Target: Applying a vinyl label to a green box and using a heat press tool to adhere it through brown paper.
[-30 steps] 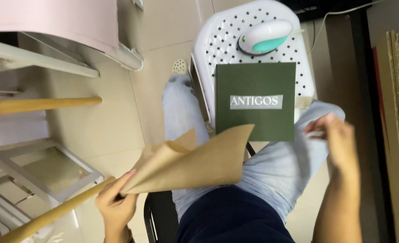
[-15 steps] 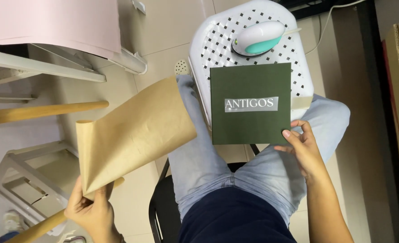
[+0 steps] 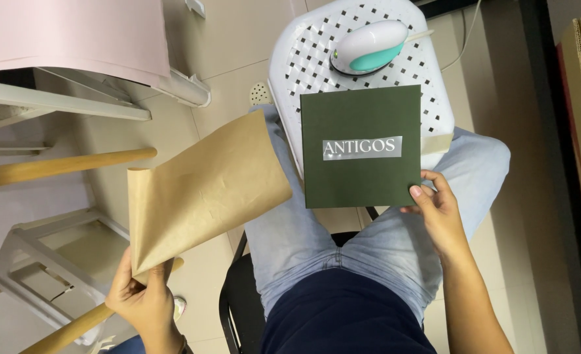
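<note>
Sitting on a dark chair (image 3: 238, 308) in light jeans, the person is working over the lap. The left hand (image 3: 143, 298) is pinching the lower corner of a sheet of brown paper (image 3: 202, 187), fingers closed on it, and is holding it out to the left side, clear of the knees, so it seems the sheet is being kept out of the way. The right hand (image 3: 438, 213) is touching the lower right corner of a dark green square card (image 3: 361, 147) with thumb and fingertips, loosely curled rather than clamped, apparently steadying it. The card is lying flat on a white perforated stool (image 3: 290, 72) just beyond the knees, which is giving it a firm base. Farther back on the stool, a small white and teal iron (image 3: 370, 47) is resting just beyond the card's top edge, well apart from both hands.
</note>
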